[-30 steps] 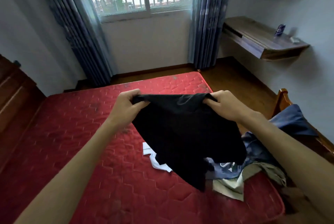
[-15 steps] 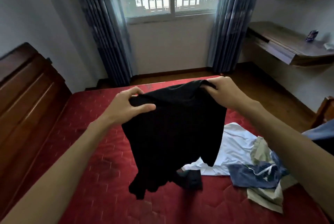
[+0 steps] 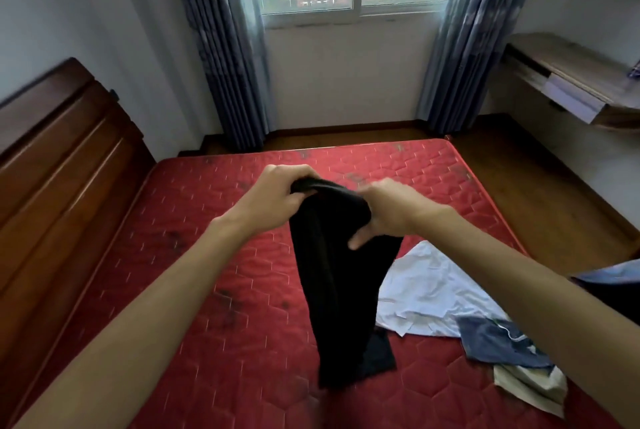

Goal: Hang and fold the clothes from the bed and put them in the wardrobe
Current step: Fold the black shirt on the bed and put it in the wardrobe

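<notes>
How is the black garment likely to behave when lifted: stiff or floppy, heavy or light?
Probably floppy: the black garment hangs limp in folds below the left hand and right hand. Likely light, as both hold it by its top edge.

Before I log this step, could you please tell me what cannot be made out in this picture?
Head view:
- Black garment: bunched between the left hand and right hand, so its type is unclear.
- Pile of clothes: partly covered by the right forearm and cut off by the right edge.
- Blue item on the shelf: cut off by the right edge, too small to identify.
- Wardrobe: out of frame.
</notes>
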A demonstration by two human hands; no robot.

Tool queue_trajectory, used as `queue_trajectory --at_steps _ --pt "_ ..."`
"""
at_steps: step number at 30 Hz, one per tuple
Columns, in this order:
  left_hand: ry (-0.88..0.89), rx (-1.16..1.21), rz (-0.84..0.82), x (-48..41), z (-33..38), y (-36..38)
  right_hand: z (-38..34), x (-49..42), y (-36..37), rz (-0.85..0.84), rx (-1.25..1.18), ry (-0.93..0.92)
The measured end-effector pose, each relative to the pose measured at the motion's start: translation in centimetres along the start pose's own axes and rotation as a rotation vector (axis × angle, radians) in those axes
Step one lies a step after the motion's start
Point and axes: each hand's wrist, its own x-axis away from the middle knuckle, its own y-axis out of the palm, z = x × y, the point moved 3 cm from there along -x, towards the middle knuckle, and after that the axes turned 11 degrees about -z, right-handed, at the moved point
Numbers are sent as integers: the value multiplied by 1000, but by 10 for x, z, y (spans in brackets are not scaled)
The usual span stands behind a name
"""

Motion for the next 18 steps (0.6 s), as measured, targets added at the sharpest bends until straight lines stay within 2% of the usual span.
queue_trajectory --at_steps 2,5,10,12,14,16,18 --pt "-37 -15 30 3 -12 -12 22 -12 28 -45 64 124" --pt "-105 -77 4 7 -37 -25 52 -29 45 10 -26 217" --pt "-233 -139 34 11 -73 -43 91 -66 24 211 79 309" --pt "-259 -167 85 5 -86 -55 102 -87 11 279 93 358" --pt "-326 -226 181 -1 -105 -76 117 -109 -5 267 102 419" --pt "-463 -311 317 -1 -131 -110 138 -124 -29 269 81 494" --pt "-586 -366 395 2 -156 -147 158 -136 -63 345 44 516"
